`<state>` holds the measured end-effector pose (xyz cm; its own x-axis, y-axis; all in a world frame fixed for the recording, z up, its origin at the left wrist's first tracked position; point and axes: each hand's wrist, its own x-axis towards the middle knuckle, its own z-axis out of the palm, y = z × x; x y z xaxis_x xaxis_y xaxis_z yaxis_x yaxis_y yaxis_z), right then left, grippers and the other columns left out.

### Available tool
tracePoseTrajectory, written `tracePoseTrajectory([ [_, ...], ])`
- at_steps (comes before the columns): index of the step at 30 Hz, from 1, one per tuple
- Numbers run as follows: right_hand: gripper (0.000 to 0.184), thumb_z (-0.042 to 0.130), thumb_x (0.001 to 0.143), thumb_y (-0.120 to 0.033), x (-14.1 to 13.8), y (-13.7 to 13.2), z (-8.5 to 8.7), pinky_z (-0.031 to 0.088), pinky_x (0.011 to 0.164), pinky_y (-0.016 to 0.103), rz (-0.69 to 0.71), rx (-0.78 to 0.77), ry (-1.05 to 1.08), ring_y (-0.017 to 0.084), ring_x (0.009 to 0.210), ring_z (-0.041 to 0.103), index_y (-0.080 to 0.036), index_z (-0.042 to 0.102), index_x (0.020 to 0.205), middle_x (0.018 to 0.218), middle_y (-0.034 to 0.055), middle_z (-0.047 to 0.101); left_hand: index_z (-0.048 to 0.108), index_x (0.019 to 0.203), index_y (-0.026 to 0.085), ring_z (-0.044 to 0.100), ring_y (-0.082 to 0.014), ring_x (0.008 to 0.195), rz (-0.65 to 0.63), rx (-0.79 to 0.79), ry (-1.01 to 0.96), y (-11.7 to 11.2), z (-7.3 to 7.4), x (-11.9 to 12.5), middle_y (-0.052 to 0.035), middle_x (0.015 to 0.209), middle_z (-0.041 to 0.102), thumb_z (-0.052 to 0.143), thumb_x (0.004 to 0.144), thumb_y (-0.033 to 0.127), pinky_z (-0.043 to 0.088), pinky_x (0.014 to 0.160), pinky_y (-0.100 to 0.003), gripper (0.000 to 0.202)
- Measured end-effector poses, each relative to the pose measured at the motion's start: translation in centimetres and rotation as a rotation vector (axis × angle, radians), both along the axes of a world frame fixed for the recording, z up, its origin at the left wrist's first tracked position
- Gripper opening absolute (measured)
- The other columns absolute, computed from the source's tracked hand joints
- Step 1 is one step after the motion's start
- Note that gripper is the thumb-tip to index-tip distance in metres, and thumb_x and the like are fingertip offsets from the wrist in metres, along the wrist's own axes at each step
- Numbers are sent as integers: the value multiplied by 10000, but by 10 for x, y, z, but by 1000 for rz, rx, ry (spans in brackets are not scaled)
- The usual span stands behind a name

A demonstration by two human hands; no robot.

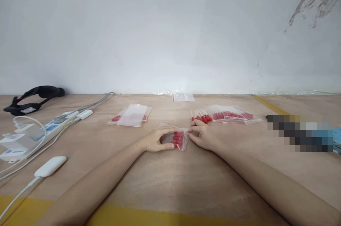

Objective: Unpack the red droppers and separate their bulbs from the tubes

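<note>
A small clear plastic bag point(179, 138) with red-tipped sticks inside lies on the wooden table point(170, 180) between my hands. My left hand point(156, 139) curls around the bag's left side, thumb under and fingers over it. My right hand point(203, 134) pinches the bag's right edge with closed fingers. Just beyond my right hand lies a loose bunch of red-tipped sticks point(201, 116).
Filled clear bags point(234, 115) lie at the right rear, another pile of bags point(131, 115) at the left rear, and an empty bag point(183, 97) by the wall. A power strip point(39, 130) with cables and chargers, a white adapter point(50, 166) and a black headband point(34, 96) sit on the left.
</note>
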<state>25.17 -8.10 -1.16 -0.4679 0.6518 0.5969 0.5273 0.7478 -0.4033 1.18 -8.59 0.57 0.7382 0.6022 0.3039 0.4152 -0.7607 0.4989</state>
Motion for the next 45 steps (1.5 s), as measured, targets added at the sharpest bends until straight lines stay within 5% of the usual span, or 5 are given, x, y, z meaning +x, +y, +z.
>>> tracePoseTrajectory([
  [7, 192, 623, 714, -257, -12, -1, -2, 420, 600, 267, -52, -107, -31, 132, 641, 489, -230, 667, 899, 670, 8, 498, 454, 1218, 208, 526, -212, 1038, 85, 42, -23, 1, -10, 4, -86, 1143, 563, 612, 728, 366, 399, 906, -351, 539],
  [14, 505, 664, 659, -317, -9, 0, 4, 416, 677, 266, 105, -350, 41, 147, 784, 503, -235, 539, 1141, 999, 36, 574, 471, 1183, 202, 510, -203, 1043, 165, 56, -82, 1, -10, 8, -69, 1147, 552, 574, 765, 382, 395, 910, -348, 466],
  [21, 323, 544, 748, -299, -17, 6, 1, 366, 598, 234, 121, -412, -11, 120, 659, 463, -181, 584, 1046, 792, 4, 598, 496, 1148, 198, 524, -199, 1010, 147, 83, -155, 5, -14, 5, -64, 1090, 562, 651, 698, 392, 413, 877, -317, 514],
  [32, 143, 552, 720, -224, -27, 9, -5, 380, 629, 238, 22, -441, 38, 130, 702, 522, -159, 604, 836, 794, 21, 624, 489, 1146, 194, 500, -203, 1042, 180, 67, -115, 8, -16, 5, -68, 1114, 547, 652, 691, 406, 396, 900, -324, 528],
  [45, 208, 620, 662, -314, -23, 11, 0, 375, 510, 210, 27, -617, 29, 103, 583, 507, -143, 583, 774, 667, 7, 591, 515, 1126, 188, 525, -195, 972, 208, 21, -80, 8, -14, 6, -58, 1054, 577, 636, 702, 419, 421, 829, -311, 498],
])
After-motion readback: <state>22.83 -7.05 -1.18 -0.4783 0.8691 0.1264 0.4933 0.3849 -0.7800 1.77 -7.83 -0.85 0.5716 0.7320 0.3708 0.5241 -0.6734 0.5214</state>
